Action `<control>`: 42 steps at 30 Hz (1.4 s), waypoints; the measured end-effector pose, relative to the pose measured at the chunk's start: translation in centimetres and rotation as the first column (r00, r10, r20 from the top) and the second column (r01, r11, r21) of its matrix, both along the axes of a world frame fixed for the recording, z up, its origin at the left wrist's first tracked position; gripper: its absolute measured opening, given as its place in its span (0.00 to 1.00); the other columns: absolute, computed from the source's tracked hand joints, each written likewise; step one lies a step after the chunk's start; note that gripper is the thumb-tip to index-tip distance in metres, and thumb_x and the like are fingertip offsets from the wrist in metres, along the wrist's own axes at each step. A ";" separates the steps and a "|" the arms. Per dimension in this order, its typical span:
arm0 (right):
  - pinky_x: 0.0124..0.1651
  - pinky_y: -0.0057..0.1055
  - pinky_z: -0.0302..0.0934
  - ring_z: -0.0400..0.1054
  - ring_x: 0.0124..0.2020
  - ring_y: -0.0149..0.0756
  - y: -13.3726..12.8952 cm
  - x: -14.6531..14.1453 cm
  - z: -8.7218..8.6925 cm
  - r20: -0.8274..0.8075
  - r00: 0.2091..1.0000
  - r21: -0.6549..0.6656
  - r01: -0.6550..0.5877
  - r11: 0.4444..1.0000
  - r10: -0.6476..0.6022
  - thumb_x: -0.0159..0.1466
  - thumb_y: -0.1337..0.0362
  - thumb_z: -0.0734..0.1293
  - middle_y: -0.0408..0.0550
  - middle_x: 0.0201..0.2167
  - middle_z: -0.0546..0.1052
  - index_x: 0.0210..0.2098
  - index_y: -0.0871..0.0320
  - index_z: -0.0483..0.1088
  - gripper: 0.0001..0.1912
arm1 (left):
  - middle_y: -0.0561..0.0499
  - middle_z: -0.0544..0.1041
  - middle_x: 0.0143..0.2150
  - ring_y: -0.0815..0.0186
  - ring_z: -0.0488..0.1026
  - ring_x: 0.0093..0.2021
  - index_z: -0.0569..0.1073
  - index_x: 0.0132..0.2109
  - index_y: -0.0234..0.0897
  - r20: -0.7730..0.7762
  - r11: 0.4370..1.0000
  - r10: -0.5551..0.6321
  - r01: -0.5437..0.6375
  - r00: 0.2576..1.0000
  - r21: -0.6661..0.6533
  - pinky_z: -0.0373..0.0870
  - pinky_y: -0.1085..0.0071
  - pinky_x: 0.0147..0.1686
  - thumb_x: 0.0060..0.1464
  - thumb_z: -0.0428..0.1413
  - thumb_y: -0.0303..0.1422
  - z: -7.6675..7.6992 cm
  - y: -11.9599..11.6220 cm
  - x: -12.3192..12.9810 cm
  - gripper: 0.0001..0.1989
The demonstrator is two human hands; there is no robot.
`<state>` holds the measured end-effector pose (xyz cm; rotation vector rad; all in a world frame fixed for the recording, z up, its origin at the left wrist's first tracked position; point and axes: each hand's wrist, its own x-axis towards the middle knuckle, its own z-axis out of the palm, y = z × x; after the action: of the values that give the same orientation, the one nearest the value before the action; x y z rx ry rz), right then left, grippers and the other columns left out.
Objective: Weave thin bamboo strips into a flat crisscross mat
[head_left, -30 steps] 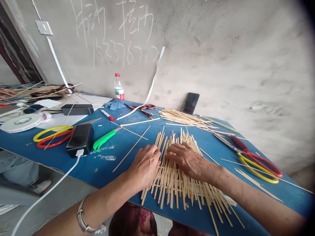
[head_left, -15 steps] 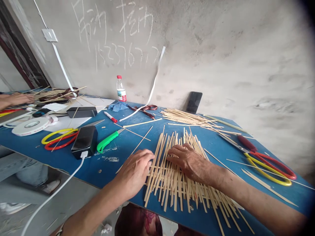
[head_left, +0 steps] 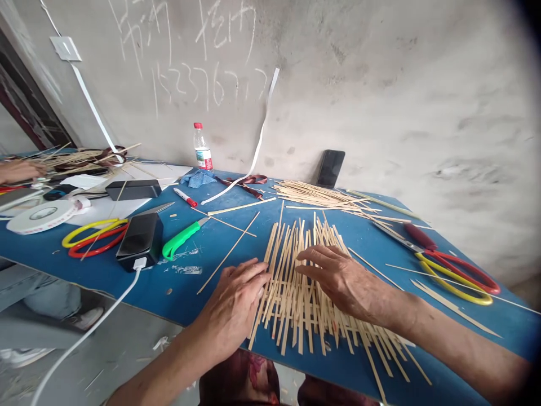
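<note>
A partly woven mat of thin bamboo strips [head_left: 291, 304] lies at the table's front edge, its long strips fanned out and crossed by a few strips running sideways. At its left edge rests my left hand [head_left: 240, 293], fingers stretched out and touching the outermost strips. My right hand [head_left: 338, 276] is over the middle right of the mat with its fingers spread; whether it presses on the strips I cannot tell. Neither hand grips anything. Single loose strips [head_left: 228, 252] lie on the blue table beside the mat.
Behind the mat lies a pile of bamboo strips [head_left: 313, 194], near a phone [head_left: 331, 168] leaning on the wall. Scissors [head_left: 456, 276] lie right; a green-handled knife [head_left: 181, 239], power bank [head_left: 141, 239] and tape roll [head_left: 42, 214] lie left. A bottle [head_left: 203, 149] stands behind. Another person's hand [head_left: 21, 171] shows far left.
The right hand has shifted slightly right, its fingers more raised and spread. My left hand has moved a little, its fingers reaching further onto the mat's edge. The camera view has shifted slightly.
</note>
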<state>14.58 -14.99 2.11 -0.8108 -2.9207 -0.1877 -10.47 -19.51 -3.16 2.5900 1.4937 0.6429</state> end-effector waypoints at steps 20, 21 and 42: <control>0.37 0.36 0.53 0.63 0.36 0.39 5.2 -5.6 -0.1 0.319 0.918 0.162 -0.296 0.941 0.234 0.71 0.69 0.57 0.49 0.36 0.71 0.37 0.60 0.71 0.12 | 0.54 0.60 0.69 0.56 0.53 0.69 0.66 0.61 0.52 0.114 0.947 -0.057 0.090 0.992 -0.307 0.59 0.53 0.65 0.52 0.64 0.38 1.0 -3.8 -3.0 0.30; 0.38 0.36 0.53 0.63 0.36 0.39 5.2 -5.7 -0.1 0.318 0.914 0.145 -0.309 0.940 0.251 0.71 0.68 0.57 0.49 0.36 0.71 0.36 0.60 0.71 0.12 | 0.55 0.60 0.69 0.56 0.54 0.69 0.67 0.61 0.52 0.120 0.945 -0.054 0.090 0.991 -0.314 0.60 0.54 0.65 0.53 0.63 0.39 1.0 -3.7 -3.1 0.29; 0.38 0.35 0.54 0.60 0.31 0.38 6.4 -4.7 -0.7 0.182 0.904 0.130 -0.411 0.902 0.386 0.71 0.71 0.54 0.50 0.32 0.70 0.32 0.60 0.69 0.15 | 0.55 0.66 0.66 0.60 0.60 0.66 0.71 0.56 0.48 0.190 0.968 -0.001 0.049 0.982 -0.248 0.61 0.59 0.64 0.57 0.55 0.28 0.5 -3.7 -2.7 0.20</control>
<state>9.91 -8.57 1.37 -0.1658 -3.0767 -0.4655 -13.17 -23.20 -2.63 2.2857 1.3826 0.6301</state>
